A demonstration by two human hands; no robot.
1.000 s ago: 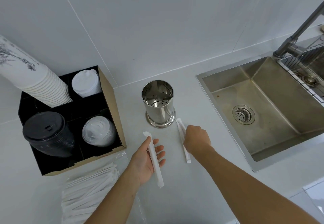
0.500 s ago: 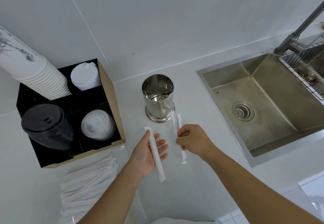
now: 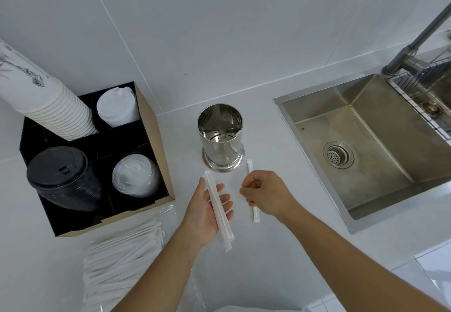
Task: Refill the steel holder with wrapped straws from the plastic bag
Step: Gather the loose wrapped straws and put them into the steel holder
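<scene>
The steel holder (image 3: 220, 138) stands upright on the white counter and is empty inside. My left hand (image 3: 206, 216) lies palm up just in front of it, fingers loosely spread, with a wrapped straw (image 3: 220, 216) held lengthwise across the palm under the thumb. To its right, my right hand (image 3: 267, 193) is closed, pinching a second wrapped straw (image 3: 255, 215) whose ends stick out above and below the fist, close to the counter. The clear plastic bag (image 3: 122, 260) with several wrapped straws lies at the lower left, beside my left forearm.
A cardboard organiser (image 3: 156, 145) at the left holds stacked paper cups (image 3: 48, 106), white lids, black lids (image 3: 61, 177) and clear lids. A steel sink (image 3: 380, 141) with a tap and wire rack is sunk into the counter at the right.
My right hand has turned from a flat press on the counter to a pinch around the straw and shifted slightly left. The left hand keeps its straw, barely moved.
</scene>
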